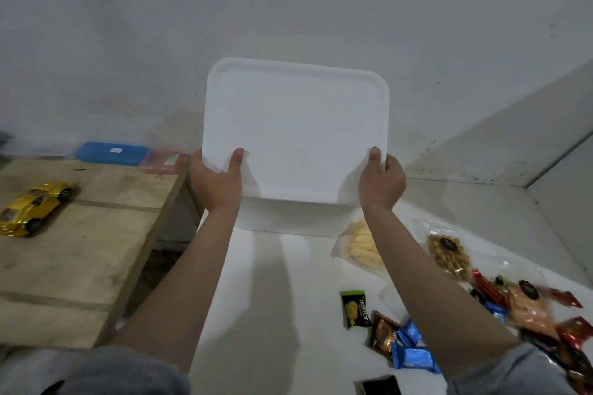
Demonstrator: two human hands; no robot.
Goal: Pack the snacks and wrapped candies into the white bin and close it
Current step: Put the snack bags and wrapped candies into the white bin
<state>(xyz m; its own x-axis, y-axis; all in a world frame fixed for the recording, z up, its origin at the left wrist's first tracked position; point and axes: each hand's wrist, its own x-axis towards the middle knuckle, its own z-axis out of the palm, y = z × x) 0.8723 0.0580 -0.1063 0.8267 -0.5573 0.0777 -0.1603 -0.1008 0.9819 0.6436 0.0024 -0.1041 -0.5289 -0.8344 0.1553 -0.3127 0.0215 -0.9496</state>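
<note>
Nearest to the person, wrapped candies (pixel 407 346) and snack packets (pixel 449 253) are lying on the white surface (pixel 272 298), to the right of the white lid (pixel 296 128). The left hand (pixel 215 181) and right hand (pixel 382 183) are gripping the lid's near corners, thumbs on top, holding it lifted and tilted. Beneath it, the white bin (pixel 288 218) is standing.

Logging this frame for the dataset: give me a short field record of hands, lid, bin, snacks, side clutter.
left hand: grips white lid's lower left corner
right hand: grips lower right corner
white lid: held up, tilted toward camera
white bin: below lid, only its near wall shows
snacks: loose on white surface, right of bin
wooden table: left; gold toy car on it
</note>
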